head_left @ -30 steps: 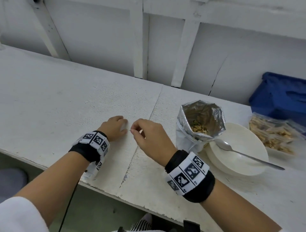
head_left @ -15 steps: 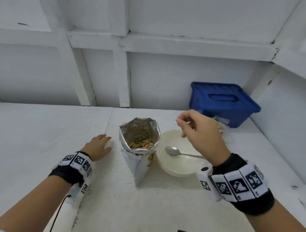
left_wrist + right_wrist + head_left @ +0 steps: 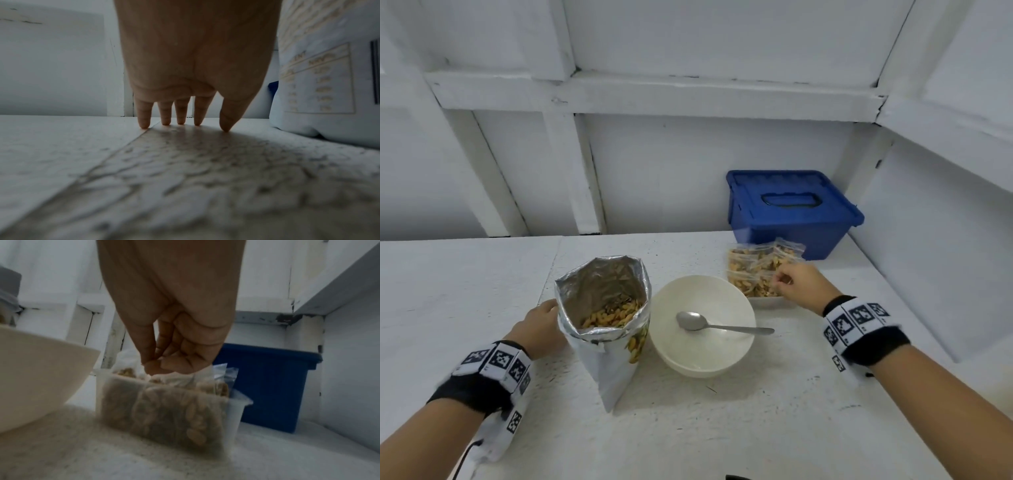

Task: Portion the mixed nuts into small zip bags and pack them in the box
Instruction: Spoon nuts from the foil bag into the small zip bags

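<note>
The filled zip bags [image 3: 760, 270] stand on edge in a clear box [image 3: 234, 415] at the table's [image 3: 722, 428] far right, zip ends pointing up, their long sides running roughly left to right in the head view; each holds mixed nuts. The right hand [image 3: 796, 282] is over the box's near right corner, its thumb and fingers [image 3: 185, 353] bunched together and pinching the top edge of one bag. Just left of the box sits a white bowl [image 3: 739, 308], holding only a spoon [image 3: 709, 323] whose handle points right over the rim. Left of the bowl and touching it, an open foil bag [image 3: 606, 342] stands upright, mouth up, with nuts in the bottom. The left hand [image 3: 541, 329] is just beside that bag on its left, fingers [image 3: 144, 113] straight, slightly spread, the tips touching the table. Behind the box, against the wall, stands a blue bin [image 3: 791, 212] with its lid on.
</note>
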Available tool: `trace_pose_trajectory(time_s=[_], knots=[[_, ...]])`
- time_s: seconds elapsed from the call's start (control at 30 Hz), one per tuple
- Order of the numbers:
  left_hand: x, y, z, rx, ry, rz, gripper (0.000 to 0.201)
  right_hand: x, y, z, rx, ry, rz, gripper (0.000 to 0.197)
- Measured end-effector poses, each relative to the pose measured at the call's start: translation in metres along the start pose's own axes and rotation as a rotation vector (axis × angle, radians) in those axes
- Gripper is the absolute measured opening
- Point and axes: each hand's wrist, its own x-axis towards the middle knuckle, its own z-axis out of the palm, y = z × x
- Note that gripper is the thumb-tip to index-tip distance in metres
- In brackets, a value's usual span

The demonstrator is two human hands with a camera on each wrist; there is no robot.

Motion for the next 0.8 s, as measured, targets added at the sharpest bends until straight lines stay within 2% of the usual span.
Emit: trace_pose_trajectory(time_s=[0.07, 0.2, 0.4, 0.67, 0.8], knots=[[-0.002, 0.002, 0.000, 0.029, 0.004, -0.017, 0.043, 0.005, 0.003, 0.011, -0.031, -0.033, -0.008, 0.011], [-0.007, 0.012, 0.000, 0.030, 0.042, 0.011, 0.025, 0.011, 0.006, 0.021, -0.125, 0.008, -0.026, 0.012], [-0.014, 0.018, -0.003, 0.089, 0.037, 0.007, 0.027, 0.013, 0.008, 0.029, -0.203, 0.050, -0.079, 0.018], [-0.017, 0.022, -0.004, 0.044, 0.050, -0.028, 0.029, 0.009, 0.011, 0.026, -0.085, 0.010, -0.064, 0.019], [-0.018, 0.021, -0.005, 0.079, 0.019, -0.029, 0.033, -0.002, -0.010, 0.011, 0.070, 0.123, -0.059, 0.017]])
